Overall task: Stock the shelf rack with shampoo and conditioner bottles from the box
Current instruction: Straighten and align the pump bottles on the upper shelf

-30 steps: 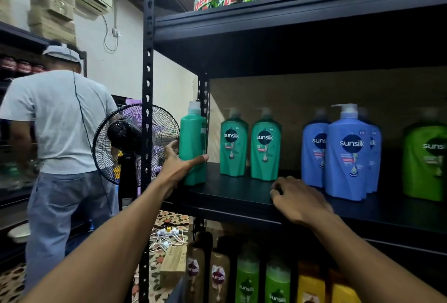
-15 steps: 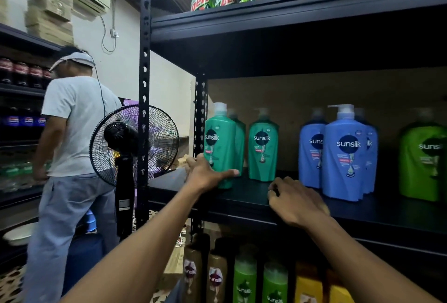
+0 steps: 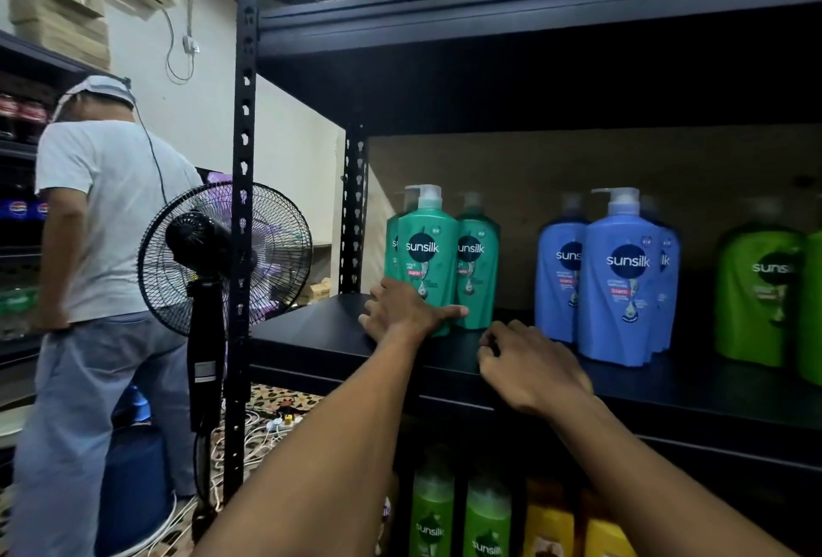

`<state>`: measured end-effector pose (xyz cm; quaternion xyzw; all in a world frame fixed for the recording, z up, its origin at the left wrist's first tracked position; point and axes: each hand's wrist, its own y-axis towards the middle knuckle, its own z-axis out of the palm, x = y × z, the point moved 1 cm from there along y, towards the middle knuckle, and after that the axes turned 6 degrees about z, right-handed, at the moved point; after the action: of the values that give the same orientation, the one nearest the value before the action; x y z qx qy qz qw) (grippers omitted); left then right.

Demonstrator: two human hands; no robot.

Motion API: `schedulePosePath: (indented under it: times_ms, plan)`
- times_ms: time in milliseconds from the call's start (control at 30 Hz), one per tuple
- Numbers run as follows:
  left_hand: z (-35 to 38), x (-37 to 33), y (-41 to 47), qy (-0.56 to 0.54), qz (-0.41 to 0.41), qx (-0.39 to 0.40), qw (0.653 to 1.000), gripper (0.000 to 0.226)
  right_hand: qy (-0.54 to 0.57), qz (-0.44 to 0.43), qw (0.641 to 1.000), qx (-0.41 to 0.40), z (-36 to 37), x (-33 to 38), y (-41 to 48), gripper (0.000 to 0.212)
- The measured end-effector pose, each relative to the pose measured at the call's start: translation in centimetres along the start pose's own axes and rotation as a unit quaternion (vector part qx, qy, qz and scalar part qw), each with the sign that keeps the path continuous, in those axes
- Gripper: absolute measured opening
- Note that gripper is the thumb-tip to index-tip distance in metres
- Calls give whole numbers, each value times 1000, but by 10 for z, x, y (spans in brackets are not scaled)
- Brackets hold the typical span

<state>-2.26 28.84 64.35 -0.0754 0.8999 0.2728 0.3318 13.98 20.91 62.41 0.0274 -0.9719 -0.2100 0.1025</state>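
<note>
teal and standing upright on the shelf (image 3: 311,329), just in front of two matching bottles (image 3: 478,263): gripping the shampoo bottle (image 3: 427,258) low at its base with the left hand (image 3: 400,312), thumb lying across the front. resting the right hand (image 3: 529,365) loosely curled, holding nothing, on the shelf just to its right; probably needing only the nearer left for pushing back.

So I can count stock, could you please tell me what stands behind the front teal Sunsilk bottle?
Two more teal Sunsilk bottles show, one at its left edge, one at its right. The front teal Sunsilk bottle and the left hand holding it cover anything further behind.
</note>
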Motion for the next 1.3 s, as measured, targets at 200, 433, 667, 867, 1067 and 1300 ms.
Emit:
schedulePosePath:
  times_ms: [200, 433, 667, 867, 1067, 1300]
  plan:
    - [2, 0, 3, -3, 9, 2, 1000, 123, -1, -1, 1000, 5, -1, -1, -2, 39]
    - [6, 0, 6, 9, 11, 1, 1000, 119, -8, 2, 1000, -3, 0, -1, -1, 40]
    - [8, 1, 9, 16, 15, 10, 1000, 116, -7, 3, 1000, -1, -1, 1, -3, 39]
    - [11, 3, 14, 18, 22, 19, 999, 116, -9, 6, 1000, -3, -2, 1, -3, 39]
    - [14, 3, 16, 21, 28, 19, 999, 108, -10, 9, 1000, -3, -1, 1, 1, 38]
    - [12, 3, 14, 11, 24, 13, 1000, 108, -8, 12, 1000, 1, -2, 2, 0, 40]
